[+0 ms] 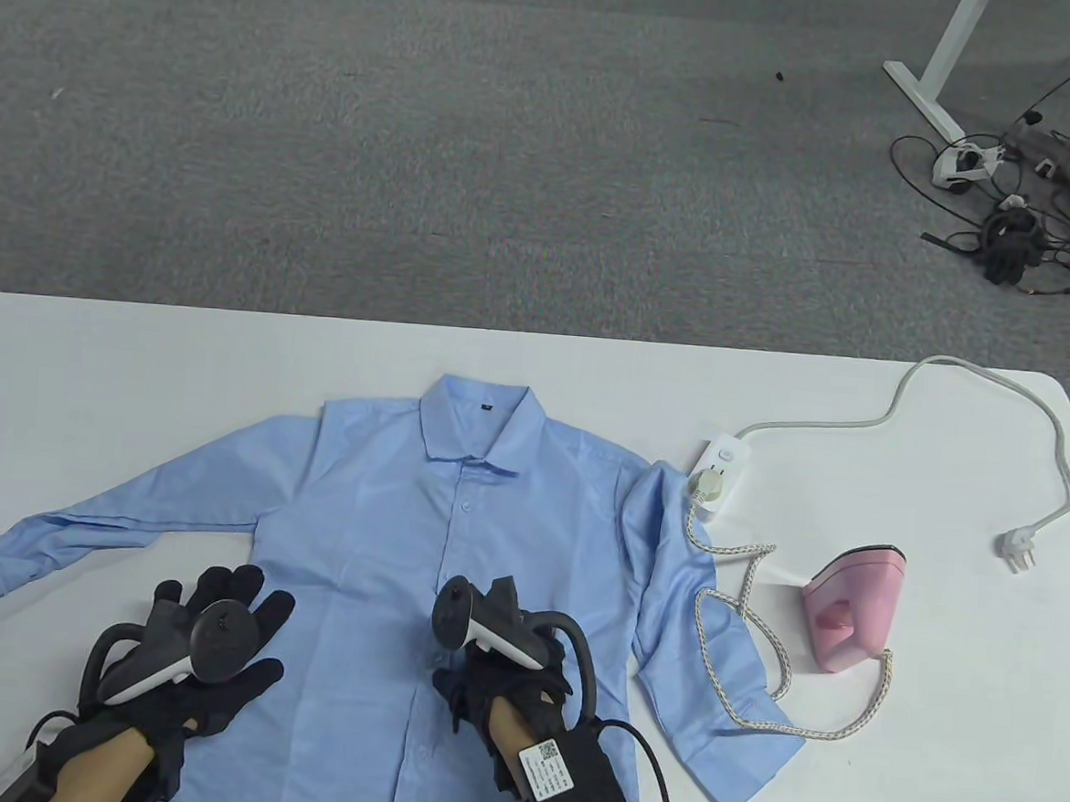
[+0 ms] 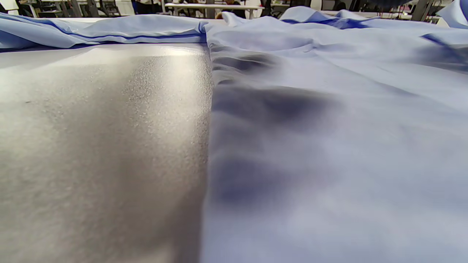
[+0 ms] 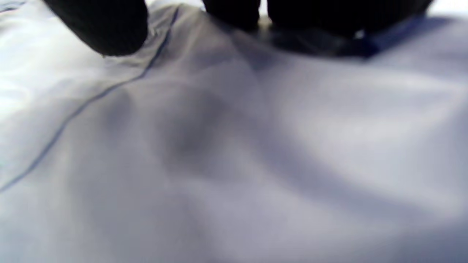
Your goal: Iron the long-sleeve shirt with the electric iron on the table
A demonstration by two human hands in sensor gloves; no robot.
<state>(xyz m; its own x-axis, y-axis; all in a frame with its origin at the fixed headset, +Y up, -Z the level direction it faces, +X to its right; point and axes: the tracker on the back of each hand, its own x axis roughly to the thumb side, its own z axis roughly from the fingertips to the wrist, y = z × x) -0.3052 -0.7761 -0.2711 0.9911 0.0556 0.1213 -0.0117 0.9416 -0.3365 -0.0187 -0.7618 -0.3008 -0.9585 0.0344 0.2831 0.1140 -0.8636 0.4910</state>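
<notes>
Fingers (image 1: 238, 586) of the left hand (image 1: 205, 662) lie straight and spread, flat on the shirt (image 1: 449, 578) at its lower left edge, holding nothing, apparently smoothing the cloth. Right hand (image 1: 505, 692) rests near the button placket; its fingertips (image 3: 106, 29) press the fabric, but whether they pinch it cannot be told. Shirt lies face-up, buttoned, on the table (image 1: 931, 767). Iron (image 1: 854, 616) stands untouched, right of the shirt, its cord (image 1: 755, 654) trailing over the right sleeve. Pressing has not begun.
</notes>
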